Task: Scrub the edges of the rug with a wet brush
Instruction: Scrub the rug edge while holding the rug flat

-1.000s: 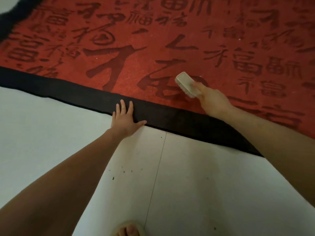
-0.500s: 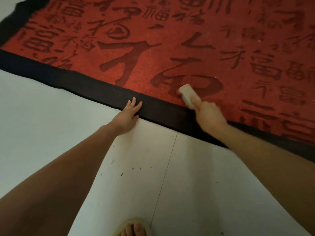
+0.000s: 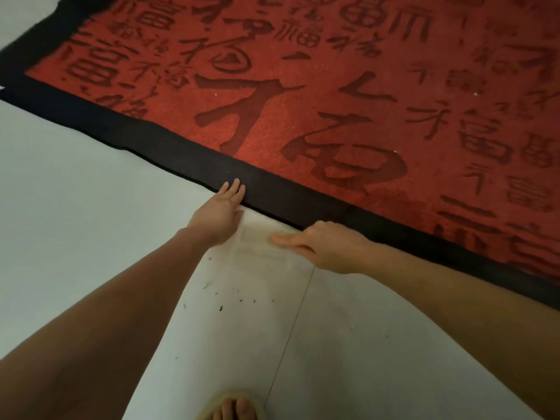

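Note:
A red rug (image 3: 303, 86) with dark characters and a black border (image 3: 272, 189) lies across the white tiled floor. My left hand (image 3: 221, 213) lies flat with straight fingers, its fingertips on the border's outer edge. My right hand (image 3: 327, 247) is just below the border on the floor and grips a pale scrubbing brush (image 3: 257, 237). The brush is motion-blurred and sits on the tile between my two hands, pointing left.
Small dark specks of debris (image 3: 230, 298) lie scattered on the white floor (image 3: 75, 207) in front of the rug. A tile joint (image 3: 291, 328) runs toward me. My sandalled foot (image 3: 233, 407) shows at the bottom edge.
My right hand has drawn the brush off the red pile, across the black border and onto the floor toward me. My left hand's fingertips stayed on the border edge.

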Motion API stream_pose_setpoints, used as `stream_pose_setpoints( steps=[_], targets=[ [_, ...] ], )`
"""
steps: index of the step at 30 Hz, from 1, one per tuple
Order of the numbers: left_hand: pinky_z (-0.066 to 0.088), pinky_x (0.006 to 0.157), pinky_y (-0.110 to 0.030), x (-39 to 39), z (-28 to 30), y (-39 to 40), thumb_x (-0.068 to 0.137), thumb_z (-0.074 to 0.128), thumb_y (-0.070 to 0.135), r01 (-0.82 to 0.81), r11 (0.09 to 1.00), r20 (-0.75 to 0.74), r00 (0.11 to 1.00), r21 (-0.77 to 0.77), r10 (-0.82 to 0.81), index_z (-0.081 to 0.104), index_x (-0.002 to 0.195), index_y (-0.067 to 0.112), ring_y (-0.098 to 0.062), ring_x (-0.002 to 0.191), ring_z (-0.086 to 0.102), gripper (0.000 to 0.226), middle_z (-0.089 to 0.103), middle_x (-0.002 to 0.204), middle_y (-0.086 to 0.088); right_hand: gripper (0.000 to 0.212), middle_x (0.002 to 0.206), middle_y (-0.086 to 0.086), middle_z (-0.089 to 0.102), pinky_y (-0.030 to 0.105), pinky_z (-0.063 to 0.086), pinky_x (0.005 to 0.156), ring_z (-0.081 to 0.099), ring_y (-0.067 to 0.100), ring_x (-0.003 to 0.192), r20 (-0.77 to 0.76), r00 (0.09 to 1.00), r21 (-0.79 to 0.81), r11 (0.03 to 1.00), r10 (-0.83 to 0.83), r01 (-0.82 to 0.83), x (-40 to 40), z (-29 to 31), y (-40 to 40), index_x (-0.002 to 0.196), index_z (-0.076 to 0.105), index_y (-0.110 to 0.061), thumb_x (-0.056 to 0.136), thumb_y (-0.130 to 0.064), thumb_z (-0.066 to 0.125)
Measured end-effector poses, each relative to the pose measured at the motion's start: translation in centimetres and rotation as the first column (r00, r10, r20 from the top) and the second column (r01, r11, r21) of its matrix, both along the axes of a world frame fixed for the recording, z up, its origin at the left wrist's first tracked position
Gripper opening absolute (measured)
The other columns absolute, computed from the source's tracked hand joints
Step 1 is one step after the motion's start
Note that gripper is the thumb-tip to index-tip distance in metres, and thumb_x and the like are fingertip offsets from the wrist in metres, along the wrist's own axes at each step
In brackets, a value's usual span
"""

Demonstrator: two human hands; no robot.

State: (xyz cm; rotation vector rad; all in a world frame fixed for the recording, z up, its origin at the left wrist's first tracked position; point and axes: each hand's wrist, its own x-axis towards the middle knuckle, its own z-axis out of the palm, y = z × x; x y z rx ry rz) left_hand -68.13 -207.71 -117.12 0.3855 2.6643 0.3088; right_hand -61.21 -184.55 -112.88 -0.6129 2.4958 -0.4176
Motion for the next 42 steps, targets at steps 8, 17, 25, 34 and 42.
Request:
stream_pose_setpoints(
  steps=[8,17,25,34,42],
  targets=[
    [0.007,0.122,-0.033,1.5,0.9,-1.7,0.105,0.030,0.018,0.101,0.993,0.003,0.995,-0.061,-0.101,0.016,0.156,0.012,-0.021,0.151,0.008,0.053,0.006,0.164,-0.005,0.052,0.107,0.021,0.063,0.044,0.046,0.082,0.060,0.039,0.096,-0.222,0.838,-0.022,0.861,-0.499,0.507,-3.9,-2.9,-0.8,0.147,0.034,-0.025,0.097,-0.012,0.040],
    [-0.003,0.121,-0.031,1.7,0.8,-3.6,0.102,0.032,0.013,0.065,0.998,-0.010,0.998,0.009,-0.065,0.025,0.155,0.021,-0.013,0.150,0.013,0.054,0.016,0.163,0.004,0.049,0.105,0.024,0.065,0.046,0.048,0.083,0.062,0.041,0.095,-0.313,0.808,-0.060,0.860,-0.499,0.507,-8.1,-1.6,0.7,0.142,0.045,-0.023,0.095,-0.009,0.044],
    [0.006,0.121,-0.049,-0.7,-0.1,-6.6,0.105,0.028,0.039,-0.416,0.891,0.053,0.901,-0.183,0.431,0.003,0.157,0.018,-0.035,0.150,-0.002,0.062,-0.009,0.164,-0.009,0.046,0.104,0.018,0.069,0.047,0.051,0.079,0.065,0.039,0.092,-0.220,0.956,-0.241,0.960,-0.194,0.139,-7.6,-1.4,-3.3,0.141,0.045,-0.038,0.098,-0.021,0.045],
    [0.016,0.120,-0.042,0.1,-0.1,-10.5,0.105,0.035,0.022,-0.367,0.930,0.028,0.930,0.005,0.367,0.018,0.156,0.020,-0.027,0.151,0.004,0.054,0.005,0.165,-0.002,0.046,0.093,0.019,0.069,0.039,0.046,0.068,0.065,0.036,0.083,-0.112,0.994,-0.207,0.978,-0.005,-0.019,-8.5,-2.4,-6.8,0.143,0.043,-0.038,0.099,-0.022,0.047],
    [0.014,0.119,-0.048,-0.2,-0.7,-10.2,0.104,0.035,0.021,-0.442,0.897,0.019,0.897,0.017,0.441,0.026,0.154,0.023,-0.036,0.150,0.003,0.050,0.003,0.164,-0.010,0.052,0.092,0.022,0.067,0.045,0.048,0.075,0.063,0.040,0.086,-0.180,0.972,-0.107,0.985,-0.151,0.133,-10.7,-2.6,-9.5,0.145,0.040,-0.031,0.097,-0.012,0.044]
  ],
)
